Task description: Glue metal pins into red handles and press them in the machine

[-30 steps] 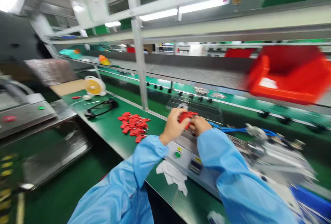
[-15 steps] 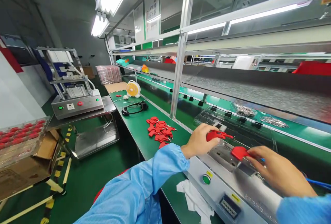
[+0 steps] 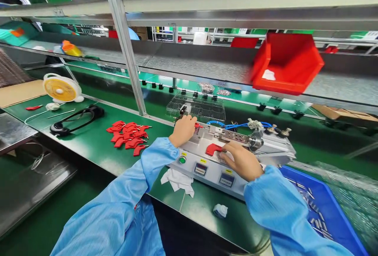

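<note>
1. Half a second ago the left hand (image 3: 183, 129) held a red plastic piece in the air above the machine (image 3: 206, 161). Now it is curled over the back of the fixture, and only a sliver of red (image 3: 198, 125) shows at its fingertips.
2. The right hand (image 3: 241, 161) was then carrying a second red piece (image 3: 213, 149) by its edge. Now that piece lies on the machine's grey deck, with the fingertips closed on its right end.
3. Judging from this, both pieces have come down from the air onto the fixture, so seating seems to be the step in hand.
4. The heap of red pieces (image 3: 128, 138) lies on the green worktop (image 3: 88, 145) left of the machine, as before.
5. Writing: the small yellow labels above the two displays (image 3: 201, 168) and beside the green button (image 3: 182, 160) are too small to read. No brand shows.
</note>
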{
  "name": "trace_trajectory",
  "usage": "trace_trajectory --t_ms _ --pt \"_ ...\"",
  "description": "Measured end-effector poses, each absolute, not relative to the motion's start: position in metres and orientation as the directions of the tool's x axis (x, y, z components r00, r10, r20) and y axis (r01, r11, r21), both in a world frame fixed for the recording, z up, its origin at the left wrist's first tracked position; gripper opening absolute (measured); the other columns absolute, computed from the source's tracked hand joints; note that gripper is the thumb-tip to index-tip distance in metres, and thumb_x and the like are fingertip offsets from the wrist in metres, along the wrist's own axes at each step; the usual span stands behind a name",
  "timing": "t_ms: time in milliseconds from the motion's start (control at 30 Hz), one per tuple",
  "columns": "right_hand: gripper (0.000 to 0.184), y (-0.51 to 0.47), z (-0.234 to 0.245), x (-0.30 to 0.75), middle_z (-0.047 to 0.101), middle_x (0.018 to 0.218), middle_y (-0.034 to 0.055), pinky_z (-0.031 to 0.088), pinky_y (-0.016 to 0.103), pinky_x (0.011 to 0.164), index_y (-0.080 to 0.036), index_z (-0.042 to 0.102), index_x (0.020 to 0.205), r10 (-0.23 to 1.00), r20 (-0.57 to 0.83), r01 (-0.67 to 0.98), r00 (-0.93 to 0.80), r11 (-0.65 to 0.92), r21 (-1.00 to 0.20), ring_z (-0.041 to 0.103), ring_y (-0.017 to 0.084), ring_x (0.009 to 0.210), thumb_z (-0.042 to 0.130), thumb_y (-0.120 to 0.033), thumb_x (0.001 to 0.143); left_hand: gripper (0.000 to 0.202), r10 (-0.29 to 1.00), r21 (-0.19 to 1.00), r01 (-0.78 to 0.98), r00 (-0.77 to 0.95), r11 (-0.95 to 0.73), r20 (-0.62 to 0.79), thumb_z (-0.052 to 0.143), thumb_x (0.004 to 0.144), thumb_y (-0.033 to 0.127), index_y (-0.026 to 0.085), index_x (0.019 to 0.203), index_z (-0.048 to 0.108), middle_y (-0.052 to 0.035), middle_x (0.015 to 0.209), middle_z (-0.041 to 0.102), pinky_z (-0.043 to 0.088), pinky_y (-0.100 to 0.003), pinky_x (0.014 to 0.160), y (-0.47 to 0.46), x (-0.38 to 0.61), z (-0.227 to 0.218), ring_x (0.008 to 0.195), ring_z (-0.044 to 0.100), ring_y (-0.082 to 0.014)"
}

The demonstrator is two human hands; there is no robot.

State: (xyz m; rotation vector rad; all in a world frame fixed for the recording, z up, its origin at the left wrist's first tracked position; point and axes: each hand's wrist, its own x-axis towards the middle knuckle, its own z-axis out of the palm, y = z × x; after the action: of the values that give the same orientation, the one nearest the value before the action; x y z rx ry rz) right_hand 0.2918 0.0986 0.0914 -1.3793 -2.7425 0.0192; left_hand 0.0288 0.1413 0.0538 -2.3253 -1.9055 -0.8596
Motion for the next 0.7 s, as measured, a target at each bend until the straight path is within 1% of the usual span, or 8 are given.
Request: trace_trajectory --t_ms 133,200,267,333,400,500,600,700 --pt "0.031 0.081 0.086 0.319 0.073 0.111 0.0109 0.056 0.037 0.089 -0.022 0.069 0.106 0.777 0.211 0.756 -0.593 0.628 -0.187 0.07 0.026 0.106 0.044 -0.04 0.103 0.012 0.901 0.31 0.904 0.157 -0.296 0.404 0.059 0.097 0.024 0.014 0.099 0.067 -0.0158 0.108 0.067 0.051 -0.041 0.095 0.14 0.032 0.048 0.108 0.06 -0.0292" --pt "0.033 0.069 0.083 0.335 0.073 0.107 0.0108 0.057 0.037 0.088 -0.023 0.068 0.104 0.785 0.272 0.75 -0.557 0.616 -0.241 0.071 0.025 0.1 0.042 -0.043 0.104 0.025 0.895 0.317 0.886 0.198 -0.338 0.4 0.059 0.099 0.031 0.013 0.113 0.068 -0.0176 0.125 0.067 0.048 -0.043 0.106 0.129 0.026 0.043 0.122 0.058 -0.0306" --pt "0.033 0.057 0.078 0.352 0.073 0.101 0.0099 0.057 0.036 0.084 -0.024 0.067 0.101 0.8 0.306 0.761 -0.517 0.593 -0.263 0.071 0.024 0.094 0.042 -0.045 0.104 0.038 0.874 0.351 0.841 0.255 -0.412 0.414 0.058 0.1 0.034 0.014 0.131 0.064 -0.0169 0.146 0.058 0.041 -0.046 0.117 0.11 0.017 0.036 0.14 0.049 -0.0312" --pt "0.033 0.043 0.069 0.37 0.073 0.097 0.009 0.057 0.035 0.078 -0.024 0.066 0.099 0.82 0.319 0.793 -0.476 0.556 -0.247 0.072 0.024 0.089 0.043 -0.047 0.104 0.044 0.84 0.408 0.775 0.278 -0.483 0.466 0.057 0.1 0.037 0.017 0.139 0.061 -0.0143 0.155 0.053 0.036 -0.049 0.122 0.085 0.008 0.027 0.148 0.043 -0.0311" --pt "0.032 0.031 0.055 0.384 0.073 0.096 0.009 0.057 0.035 0.074 -0.024 0.066 0.103 0.85 0.321 0.842 -0.418 0.495 -0.215 0.072 0.024 0.087 0.044 -0.047 0.103 0.04 0.819 0.465 0.737 0.207 -0.49 0.536 0.054 0.101 0.039 0.019 0.133 0.065 -0.0136 0.144 0.062 0.04 -0.048 0.118 0.058 0.001 0.014 0.139 0.053 -0.0308" --pt "0.028 0.016 0.027 0.394 0.072 0.098 0.0093 0.056 0.033 0.072 -0.023 0.064 0.11 0.899 0.285 0.885 -0.333 0.402 -0.235 0.072 0.023 0.087 0.043 -0.041 0.104 0.029 0.83 0.506 0.758 0.084 -0.413 0.551 0.053 0.103 0.04 0.02 0.109 0.073 -0.0121 0.103 0.074 0.052 -0.039 0.094 0.021 -0.002 -0.01 0.099 0.069 -0.0261" --pt "0.025 0.002 0.007 0.389 0.071 0.099 0.0096 0.053 0.03 0.073 -0.02 0.063 0.112 0.938 0.243 0.895 -0.245 0.316 -0.316 0.07 0.02 0.084 0.042 -0.032 0.105 0.031 0.843 0.463 0.757 0.209 -0.461 0.496 0.048 0.106 0.04 0.02 0.112 0.071 -0.0068 0.094 0.072 0.053 -0.03 0.077 -0.008 -0.004 -0.031 0.081 0.068 -0.0192" --pt "0.017 -0.012 0.0 0.378 0.071 0.097 0.0074 0.05 0.027 0.075 -0.018 0.063 0.113 0.965 0.159 0.875 -0.207 0.255 -0.411 0.067 0.017 0.084 0.051 -0.024 0.103 0.038 0.824 0.414 0.75 0.302 -0.516 0.48 0.046 0.107 0.049 0.019 0.116 0.068 -0.0017 0.084 0.069 0.051 -0.025 0.067 -0.02 -0.014 -0.037 0.069 0.065 -0.0146"
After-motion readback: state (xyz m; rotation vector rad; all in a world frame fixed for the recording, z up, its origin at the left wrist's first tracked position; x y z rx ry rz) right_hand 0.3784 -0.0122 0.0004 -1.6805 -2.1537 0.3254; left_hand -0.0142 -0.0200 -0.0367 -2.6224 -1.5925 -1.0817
